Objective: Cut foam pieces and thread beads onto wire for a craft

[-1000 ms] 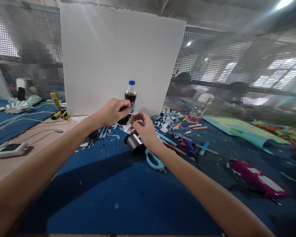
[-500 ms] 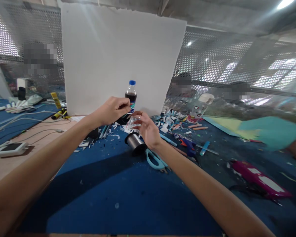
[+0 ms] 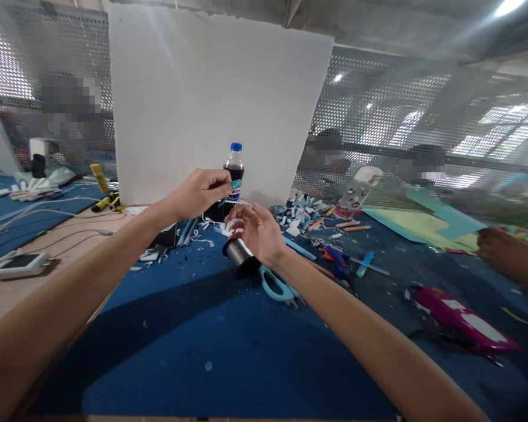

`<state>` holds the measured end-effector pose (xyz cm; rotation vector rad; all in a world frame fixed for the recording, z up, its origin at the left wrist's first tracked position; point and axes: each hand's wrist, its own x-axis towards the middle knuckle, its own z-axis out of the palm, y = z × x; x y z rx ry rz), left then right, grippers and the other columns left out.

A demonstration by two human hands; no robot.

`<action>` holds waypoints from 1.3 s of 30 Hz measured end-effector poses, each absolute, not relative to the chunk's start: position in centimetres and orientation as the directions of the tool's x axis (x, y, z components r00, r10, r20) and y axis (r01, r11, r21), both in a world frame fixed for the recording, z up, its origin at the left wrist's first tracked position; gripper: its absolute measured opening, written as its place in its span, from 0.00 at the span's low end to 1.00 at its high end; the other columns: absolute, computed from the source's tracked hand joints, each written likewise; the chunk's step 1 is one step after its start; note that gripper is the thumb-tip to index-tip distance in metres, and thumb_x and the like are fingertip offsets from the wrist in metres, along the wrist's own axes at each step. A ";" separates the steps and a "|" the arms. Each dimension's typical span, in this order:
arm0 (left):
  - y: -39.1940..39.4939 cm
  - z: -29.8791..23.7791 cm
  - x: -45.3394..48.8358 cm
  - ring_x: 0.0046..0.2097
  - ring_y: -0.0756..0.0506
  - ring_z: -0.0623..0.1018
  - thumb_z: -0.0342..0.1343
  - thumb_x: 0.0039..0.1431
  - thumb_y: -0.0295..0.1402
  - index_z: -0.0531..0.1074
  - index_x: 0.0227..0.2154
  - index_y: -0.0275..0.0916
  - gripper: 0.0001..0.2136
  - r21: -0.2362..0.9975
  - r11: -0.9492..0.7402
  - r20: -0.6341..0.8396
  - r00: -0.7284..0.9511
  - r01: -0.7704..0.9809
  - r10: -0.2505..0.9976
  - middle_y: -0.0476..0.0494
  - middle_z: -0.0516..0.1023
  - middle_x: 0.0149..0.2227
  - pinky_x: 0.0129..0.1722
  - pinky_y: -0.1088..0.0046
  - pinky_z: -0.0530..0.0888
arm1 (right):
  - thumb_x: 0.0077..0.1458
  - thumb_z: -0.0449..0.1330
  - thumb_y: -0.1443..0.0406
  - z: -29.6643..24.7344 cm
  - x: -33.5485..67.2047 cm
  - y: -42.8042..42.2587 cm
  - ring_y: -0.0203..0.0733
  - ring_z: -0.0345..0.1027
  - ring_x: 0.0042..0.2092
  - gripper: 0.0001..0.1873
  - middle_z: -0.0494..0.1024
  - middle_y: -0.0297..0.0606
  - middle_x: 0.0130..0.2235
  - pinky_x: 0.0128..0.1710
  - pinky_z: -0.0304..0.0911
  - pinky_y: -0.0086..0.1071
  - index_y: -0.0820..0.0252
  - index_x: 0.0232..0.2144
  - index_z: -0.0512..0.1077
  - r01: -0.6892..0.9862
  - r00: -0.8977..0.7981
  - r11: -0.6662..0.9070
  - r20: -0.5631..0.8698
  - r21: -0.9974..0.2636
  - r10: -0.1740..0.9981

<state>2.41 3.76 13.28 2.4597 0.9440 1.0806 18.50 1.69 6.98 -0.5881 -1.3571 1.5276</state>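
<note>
My left hand (image 3: 200, 191) is raised over the blue table (image 3: 202, 351), fingers pinched on a small teal piece (image 3: 234, 184). Just to its right and lower, my right hand (image 3: 254, 230) curls its fingers around small white paper bits (image 3: 229, 227). It hovers right above a dark spool of thin wire (image 3: 239, 252) lying on its side. A cola bottle with a blue cap (image 3: 234, 174) stands behind both hands. Light blue scissors (image 3: 278, 285) lie under my right wrist.
A big white board (image 3: 211, 99) stands at the back. Paper scraps (image 3: 301, 214), a blue glue gun (image 3: 339, 261), a decorated cup (image 3: 355, 191) and coloured sheets (image 3: 426, 225) lie to the right. Another person's hand (image 3: 506, 255) is at far right. A pink object (image 3: 460, 319), a phone (image 3: 20, 265) and cables also lie about.
My right hand has dropped a little and turned palm-up over the spool. At the far right a teal sheet was lifted and laid down, and another person's hand now shows there.
</note>
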 end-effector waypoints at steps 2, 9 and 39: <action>3.7 13.3 2.4 0.21 0.54 0.55 0.47 0.56 0.29 0.58 0.19 0.38 0.11 0.507 -0.738 0.546 0.496 0.445 0.675 0.54 0.53 0.18 0.21 0.75 0.54 | 0.50 0.48 0.52 6.9 18.5 1.7 0.35 0.58 0.29 0.17 0.67 0.36 0.30 0.29 0.60 0.29 0.58 0.24 0.66 -0.338 -0.415 0.092 0.236 -0.937 0.879; 3.8 13.4 2.3 0.21 0.54 0.55 0.46 0.57 0.29 0.60 0.20 0.37 0.10 0.540 -0.735 0.555 0.483 0.410 0.677 0.54 0.52 0.19 0.21 0.75 0.53 | 0.48 0.50 0.50 6.8 18.5 1.6 0.35 0.58 0.30 0.18 0.67 0.36 0.30 0.28 0.60 0.28 0.58 0.24 0.65 -0.276 -0.411 0.080 0.193 -0.958 0.891; 4.7 13.7 1.3 0.20 0.54 0.55 0.47 0.55 0.28 0.60 0.18 0.37 0.11 0.532 -0.742 0.631 0.392 0.408 0.669 0.54 0.55 0.17 0.21 0.74 0.53 | 0.50 0.53 0.57 6.3 18.7 2.0 0.37 0.68 0.32 0.14 0.75 0.37 0.29 0.36 0.62 0.33 0.60 0.35 0.70 -0.400 -0.542 -0.028 0.211 -0.916 0.813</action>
